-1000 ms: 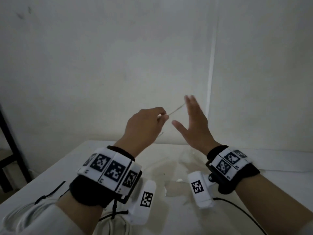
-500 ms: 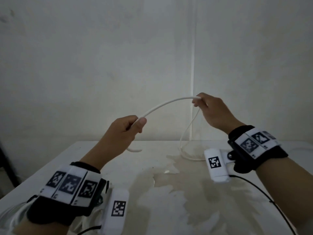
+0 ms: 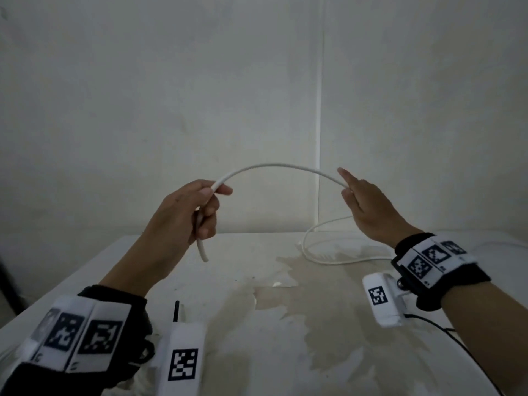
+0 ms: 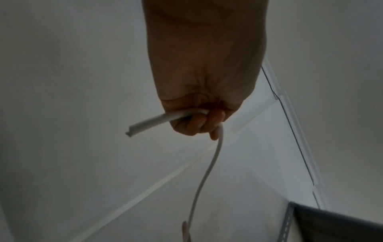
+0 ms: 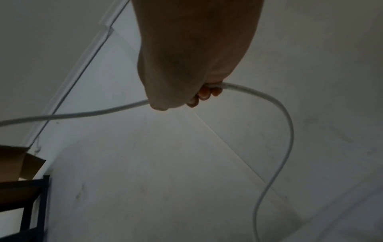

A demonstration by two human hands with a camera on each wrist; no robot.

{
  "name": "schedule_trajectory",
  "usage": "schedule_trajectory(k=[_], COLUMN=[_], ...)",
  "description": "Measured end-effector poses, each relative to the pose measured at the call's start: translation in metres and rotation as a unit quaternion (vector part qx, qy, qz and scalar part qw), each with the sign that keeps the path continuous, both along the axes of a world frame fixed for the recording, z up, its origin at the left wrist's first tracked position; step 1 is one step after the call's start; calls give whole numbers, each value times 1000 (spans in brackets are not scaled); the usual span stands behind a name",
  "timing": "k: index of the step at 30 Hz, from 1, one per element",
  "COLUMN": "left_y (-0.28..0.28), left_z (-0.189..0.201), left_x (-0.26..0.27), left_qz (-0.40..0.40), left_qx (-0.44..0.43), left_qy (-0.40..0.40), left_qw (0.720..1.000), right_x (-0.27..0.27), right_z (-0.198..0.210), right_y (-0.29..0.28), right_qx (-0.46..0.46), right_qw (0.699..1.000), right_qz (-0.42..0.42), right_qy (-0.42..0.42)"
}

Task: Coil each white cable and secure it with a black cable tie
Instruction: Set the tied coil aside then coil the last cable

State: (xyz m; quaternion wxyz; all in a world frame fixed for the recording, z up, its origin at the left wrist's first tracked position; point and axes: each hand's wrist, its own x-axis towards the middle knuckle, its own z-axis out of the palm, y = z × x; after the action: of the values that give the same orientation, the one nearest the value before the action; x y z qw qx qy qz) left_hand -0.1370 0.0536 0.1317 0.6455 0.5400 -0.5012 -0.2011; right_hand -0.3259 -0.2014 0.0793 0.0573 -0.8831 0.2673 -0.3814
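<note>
Cable [image 3: 274,166] is held arched between both hands above the worktop [image 3: 257,324]. Its end is gripped in the left hand [image 3: 183,212]; the right hand [image 3: 363,201] pinches it farther along. Light and springy; best gripped near each bend.

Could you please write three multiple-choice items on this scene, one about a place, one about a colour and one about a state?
1. Where does the free end of the cable hang?
A. below the left hand
B. below the right hand
C. on the floor

2. What colour is the cable?
A. black
B. white
C. red

3. How does the stretch between the hands lie?
A. coiled and tied
B. flat on the table
C. arched in the air

Answers: 1 A, its cut end dangles under that fist; 2 B, it shows white; 3 C, it bows upward.
</note>
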Motion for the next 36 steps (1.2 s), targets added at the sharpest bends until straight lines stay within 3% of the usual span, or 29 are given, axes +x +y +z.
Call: schedule_trajectory(k=[3, 6, 14, 23, 28, 31, 36], left_y=[-2, -4, -14, -23, -25, -22, -18], left_z=[2, 0, -11, -33, -46, -48, -48], left_x=[-6, -4, -7, 6, 7, 5, -4], left_qz=[5, 53, 170, 198, 149, 118, 41], left_qx=[-34, -67, -99, 10, 94, 123, 126], left_qy=[-14, -14, -133, -318, -342, -291, -196], left_qw=[999, 996, 971, 927, 923, 941, 972], right_x=[2, 6, 34, 64, 70, 69, 63], right_z=[-7, -11, -21, -19, -3, 4, 19], right_y=[16, 26, 52, 106, 123, 123, 112], right_qx=[22, -52, -211, -312, -253, -173, -6], right_qw=[999, 996, 974, 925, 932, 942, 968], right_qz=[27, 37, 49, 216, 258, 284, 248], right_qy=[-38, -61, 65, 10, -42, -53, -40])
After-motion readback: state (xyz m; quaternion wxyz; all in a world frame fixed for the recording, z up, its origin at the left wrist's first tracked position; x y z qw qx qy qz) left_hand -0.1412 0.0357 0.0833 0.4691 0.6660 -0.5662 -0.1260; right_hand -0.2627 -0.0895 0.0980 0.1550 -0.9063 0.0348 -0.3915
